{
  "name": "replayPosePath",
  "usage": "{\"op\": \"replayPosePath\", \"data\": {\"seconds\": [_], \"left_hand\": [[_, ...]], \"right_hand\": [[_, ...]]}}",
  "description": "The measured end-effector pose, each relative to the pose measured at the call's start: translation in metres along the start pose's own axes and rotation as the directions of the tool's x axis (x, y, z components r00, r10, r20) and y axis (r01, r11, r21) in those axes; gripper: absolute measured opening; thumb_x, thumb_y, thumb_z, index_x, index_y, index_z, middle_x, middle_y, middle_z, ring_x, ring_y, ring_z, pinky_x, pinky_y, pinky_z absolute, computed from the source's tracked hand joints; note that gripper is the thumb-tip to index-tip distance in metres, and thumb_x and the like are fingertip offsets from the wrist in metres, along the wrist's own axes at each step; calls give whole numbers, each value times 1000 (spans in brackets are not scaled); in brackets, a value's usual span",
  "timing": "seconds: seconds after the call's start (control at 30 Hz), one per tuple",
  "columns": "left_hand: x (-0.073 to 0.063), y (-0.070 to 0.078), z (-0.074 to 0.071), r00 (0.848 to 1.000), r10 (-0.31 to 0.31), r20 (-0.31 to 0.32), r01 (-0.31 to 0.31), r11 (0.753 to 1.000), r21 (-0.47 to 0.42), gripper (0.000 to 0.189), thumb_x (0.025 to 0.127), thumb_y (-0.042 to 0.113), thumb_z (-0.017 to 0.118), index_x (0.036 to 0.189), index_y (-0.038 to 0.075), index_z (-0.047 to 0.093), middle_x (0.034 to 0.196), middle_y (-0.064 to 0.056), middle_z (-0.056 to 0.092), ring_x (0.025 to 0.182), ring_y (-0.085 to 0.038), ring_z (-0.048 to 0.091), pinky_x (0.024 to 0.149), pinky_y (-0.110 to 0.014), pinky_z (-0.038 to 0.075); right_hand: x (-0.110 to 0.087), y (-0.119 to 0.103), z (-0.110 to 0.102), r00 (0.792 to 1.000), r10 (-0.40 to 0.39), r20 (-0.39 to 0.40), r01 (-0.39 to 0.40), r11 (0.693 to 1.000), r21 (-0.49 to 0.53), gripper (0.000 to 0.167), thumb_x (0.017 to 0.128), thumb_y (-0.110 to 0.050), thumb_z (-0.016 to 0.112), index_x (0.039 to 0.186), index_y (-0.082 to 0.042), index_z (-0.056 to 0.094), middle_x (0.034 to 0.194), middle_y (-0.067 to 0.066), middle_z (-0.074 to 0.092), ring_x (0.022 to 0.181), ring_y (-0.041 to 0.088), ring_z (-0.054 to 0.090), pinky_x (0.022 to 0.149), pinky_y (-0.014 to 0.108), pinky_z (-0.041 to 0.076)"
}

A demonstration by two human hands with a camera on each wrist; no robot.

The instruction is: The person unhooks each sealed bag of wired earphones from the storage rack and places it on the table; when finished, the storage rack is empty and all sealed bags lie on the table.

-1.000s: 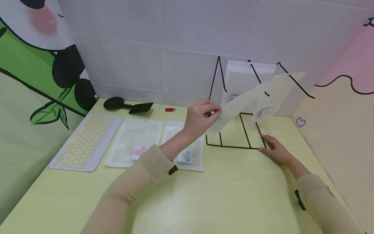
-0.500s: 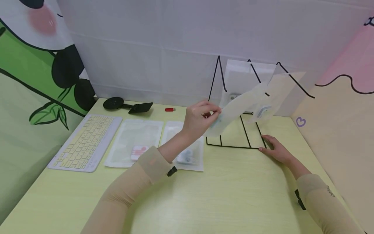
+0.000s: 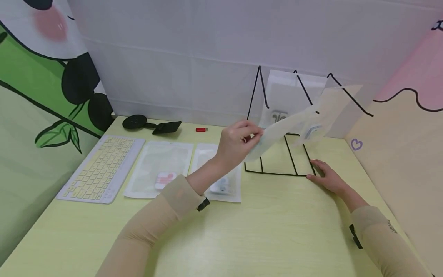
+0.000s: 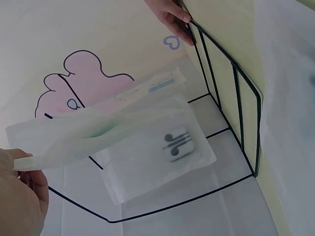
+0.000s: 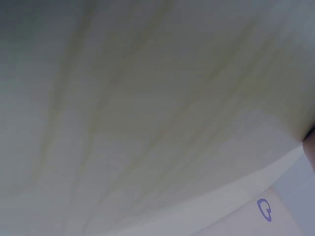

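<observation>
My left hand (image 3: 237,140) pinches the near edge of a frosted zip bag (image 3: 282,129), tilted and reaching into the black wire rack (image 3: 270,173). A teal patch shows through this bag (image 4: 64,142) in the left wrist view. Behind it in the rack stands a frosted bag with wired earphones (image 4: 178,143) in a clear case. To the right leans another bag (image 3: 337,105) with a blue arched print low on it. My right hand (image 3: 327,177) holds the rack's front right corner between thumb and fingers. The right wrist view shows mostly blurred tabletop.
Two frosted bags lie flat: one (image 3: 169,157) with a pink-and-white case, one (image 3: 235,186) with a bluish case, partly behind my left arm. A white keyboard (image 3: 102,169) is at left. A black folding stand (image 3: 135,122) and red USB stick (image 3: 201,130) lie near the back wall.
The held bag has shifted slightly within the rack, and the earphones behind it show more fully. My left hand has barely moved; the right hand stays on the rack corner.
</observation>
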State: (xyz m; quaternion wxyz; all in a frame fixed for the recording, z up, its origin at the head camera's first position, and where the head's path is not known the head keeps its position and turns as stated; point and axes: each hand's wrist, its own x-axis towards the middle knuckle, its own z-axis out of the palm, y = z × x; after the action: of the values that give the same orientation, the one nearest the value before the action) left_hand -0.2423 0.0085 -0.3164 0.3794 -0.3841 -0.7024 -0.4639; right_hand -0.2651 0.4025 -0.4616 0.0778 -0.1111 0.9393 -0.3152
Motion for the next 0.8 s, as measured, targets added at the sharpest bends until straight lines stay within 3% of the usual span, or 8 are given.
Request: {"op": "replayPosePath", "data": {"seconds": [0.33,0.8], "left_hand": [[-1,8,-3,999,38,5,-38,999,19,7,80,-2,69,81,3,74,79,-7,66,55,-7,52,51,-11,41],[-2,16,-8,1000,13,4,-13,1000,-1,8,80,-3,68,81,2,74,80,-7,67,55,-8,51,52,-13,41]], "right_hand": [[0,0,1,1000,-2,5,2,1000,12,77,91,-36,62,148,-2,23,152,29,14,138,51,9,106,67,10],[-1,-1,2,1000,-3,2,3,1000,23,78,91,-36,62,149,-3,23,152,28,14,138,50,9,107,66,10]]}}
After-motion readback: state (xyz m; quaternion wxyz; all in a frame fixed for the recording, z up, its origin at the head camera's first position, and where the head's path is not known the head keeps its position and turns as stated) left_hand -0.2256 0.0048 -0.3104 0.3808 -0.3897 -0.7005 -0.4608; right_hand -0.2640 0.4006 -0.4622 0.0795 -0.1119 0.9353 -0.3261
